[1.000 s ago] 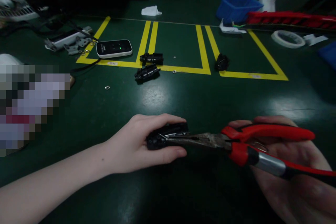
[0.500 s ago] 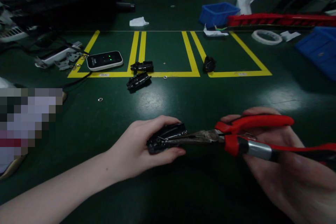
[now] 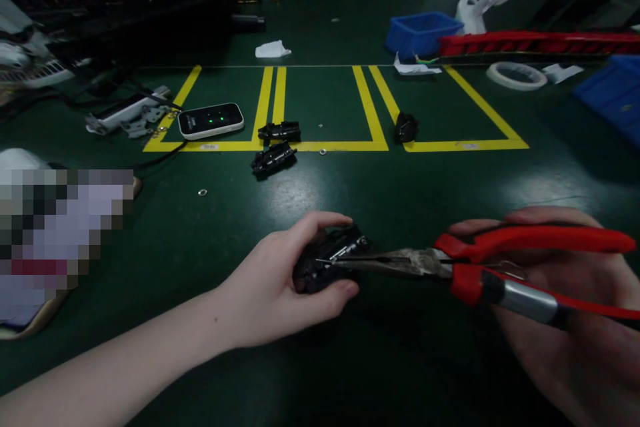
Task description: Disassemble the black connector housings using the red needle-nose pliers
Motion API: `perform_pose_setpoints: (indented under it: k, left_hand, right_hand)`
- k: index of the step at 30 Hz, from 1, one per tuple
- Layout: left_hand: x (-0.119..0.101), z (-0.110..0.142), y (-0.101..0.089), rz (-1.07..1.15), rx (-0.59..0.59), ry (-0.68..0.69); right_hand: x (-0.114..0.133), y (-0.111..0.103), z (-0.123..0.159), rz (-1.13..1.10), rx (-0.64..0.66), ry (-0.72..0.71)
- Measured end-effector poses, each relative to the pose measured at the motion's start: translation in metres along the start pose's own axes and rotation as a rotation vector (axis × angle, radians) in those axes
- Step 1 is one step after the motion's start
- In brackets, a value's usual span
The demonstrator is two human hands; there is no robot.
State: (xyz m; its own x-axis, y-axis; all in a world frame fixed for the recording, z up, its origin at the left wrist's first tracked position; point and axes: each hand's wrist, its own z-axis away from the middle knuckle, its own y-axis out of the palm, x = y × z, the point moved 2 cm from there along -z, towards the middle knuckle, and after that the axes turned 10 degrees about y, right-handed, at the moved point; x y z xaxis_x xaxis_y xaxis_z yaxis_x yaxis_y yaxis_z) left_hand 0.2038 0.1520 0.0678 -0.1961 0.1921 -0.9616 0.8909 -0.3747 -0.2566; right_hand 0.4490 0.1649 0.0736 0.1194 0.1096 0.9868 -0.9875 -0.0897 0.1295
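Note:
My left hand (image 3: 290,280) is closed round a black plastic part (image 3: 325,267), thumb on the near side and fingers on the far side. Thin metal pieces show along the part's upper face. In my right hand (image 3: 565,307) are long-nose pliers (image 3: 415,261) with red and black handles. Their jaws point left and lie over the black part; a thin bright pin or wire shows at the tips, and I cannot tell whether they grip it. Two similar black parts (image 3: 274,159) lie together beyond my left hand, and another black piece (image 3: 406,128) is farther right.
Yellow tape (image 3: 325,145) marks areas on the green table (image 3: 225,227). A white-edged device (image 3: 211,121) with green lights and metal brackets (image 3: 127,110) lie left. Blue bins (image 3: 423,35), a red strip (image 3: 540,44) and a tape roll (image 3: 516,76) are at right. Small metal rings (image 3: 203,193) lie about.
The view tilted and shifted. The black part in my left hand has turned slightly, its right end higher. The pliers moved left, then back right in view, their jaws staying over the part.

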Motion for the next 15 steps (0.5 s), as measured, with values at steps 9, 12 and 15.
perform_pose_setpoints:
  k: [9, 12, 15]
  left_hand:
    - [0.0039, 0.0017, -0.0006, 0.122, 0.010, -0.052]
    - [0.0029, 0.0014, -0.0021, 0.139, 0.016, -0.039]
    - [0.0018, 0.0001, -0.0036, 0.113, 0.035, -0.042]
  right_hand:
    - [0.0022, 0.0020, 0.0019, 0.017, -0.036, -0.048]
    - [0.0019, -0.0011, 0.0023, 0.056, -0.023, -0.076]
    - [0.0025, -0.0077, 0.0013, 0.114, 0.012, -0.097]
